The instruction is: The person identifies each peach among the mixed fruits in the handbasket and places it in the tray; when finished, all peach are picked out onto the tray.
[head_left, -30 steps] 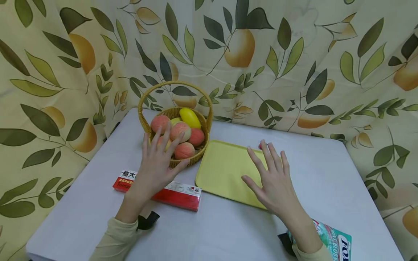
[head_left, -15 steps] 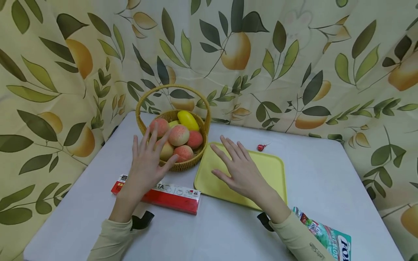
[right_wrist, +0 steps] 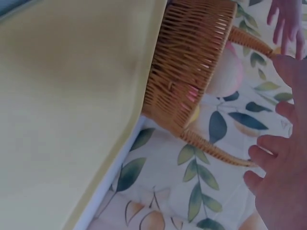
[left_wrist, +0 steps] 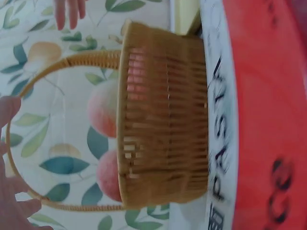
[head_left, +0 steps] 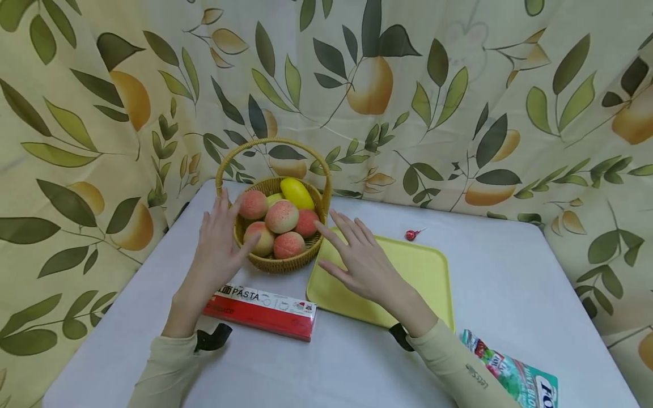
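Note:
A wicker basket (head_left: 280,264) with a tall arched handle holds several peaches (head_left: 282,216) and a yellow fruit (head_left: 297,193). My left hand (head_left: 216,243), fingers spread and holding nothing, is in the air at the basket's left side. On the right, my right hand (head_left: 359,262) hovers over the yellow tray (head_left: 418,272), its fingers extended toward the basket's right edge. Below the left hand lies a red and white pasta box (head_left: 262,313). From the left wrist view the basket (left_wrist: 163,120) stands just beyond this box; both hands flank it in the right wrist view.
A small red wrapped lollipop (head_left: 411,234) lies behind the tray. At the front right is a green FOX candy bag (head_left: 515,368), partly covered by the right sleeve. A fruit-patterned curtain (head_left: 326,85) closes off the back and left of the white table (head_left: 352,362).
My right hand has moved left across the tray toward the basket, uncovering the lollipop. My left hand has shifted a little left, off the fruit, to the basket's left side.

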### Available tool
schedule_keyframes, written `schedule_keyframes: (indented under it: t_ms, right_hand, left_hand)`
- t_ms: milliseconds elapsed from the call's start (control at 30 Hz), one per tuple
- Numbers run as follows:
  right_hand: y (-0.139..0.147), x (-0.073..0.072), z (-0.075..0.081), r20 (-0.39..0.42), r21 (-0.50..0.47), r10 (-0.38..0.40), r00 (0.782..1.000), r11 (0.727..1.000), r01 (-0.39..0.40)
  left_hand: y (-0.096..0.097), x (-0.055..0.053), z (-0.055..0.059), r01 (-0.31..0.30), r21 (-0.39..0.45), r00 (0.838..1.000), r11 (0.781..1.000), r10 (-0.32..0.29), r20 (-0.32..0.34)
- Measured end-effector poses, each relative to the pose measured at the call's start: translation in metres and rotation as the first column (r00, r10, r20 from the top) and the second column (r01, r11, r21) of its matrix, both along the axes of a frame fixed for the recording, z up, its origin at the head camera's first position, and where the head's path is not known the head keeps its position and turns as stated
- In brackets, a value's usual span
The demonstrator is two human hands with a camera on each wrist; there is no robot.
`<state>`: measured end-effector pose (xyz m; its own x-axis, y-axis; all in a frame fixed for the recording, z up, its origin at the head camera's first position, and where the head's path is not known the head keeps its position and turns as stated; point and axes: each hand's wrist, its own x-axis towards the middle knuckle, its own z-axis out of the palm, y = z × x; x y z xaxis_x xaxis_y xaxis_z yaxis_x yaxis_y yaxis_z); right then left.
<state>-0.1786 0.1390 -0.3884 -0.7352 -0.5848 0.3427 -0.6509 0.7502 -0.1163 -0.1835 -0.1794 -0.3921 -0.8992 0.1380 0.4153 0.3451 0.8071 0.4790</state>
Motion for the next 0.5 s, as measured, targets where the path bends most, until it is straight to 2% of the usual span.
schedule_keyframes:
  t_ms: [200,333,500]
  right_hand:
    - [-0.016,-0.015,0.002,-0.005,0.006,0.031,0.999,0.999,-0.031]
    - [-0.035,-0.024,0.002,0.018,0.007,0.079,0.997,0.997,-0.079]
    - [-0.053,-0.034,0.004,-0.006,0.011,0.084,0.996,0.996,-0.083]
  left_hand:
    - [-0.014,-0.024,0.005,0.012,0.169,0.998,0.986,-0.023,0.060]
    - [-0.024,-0.037,0.013,0.018,0.244,0.992,0.970,-0.048,0.118]
    - [-0.022,-0.053,0.026,0.050,0.323,0.989,0.945,-0.092,0.118]
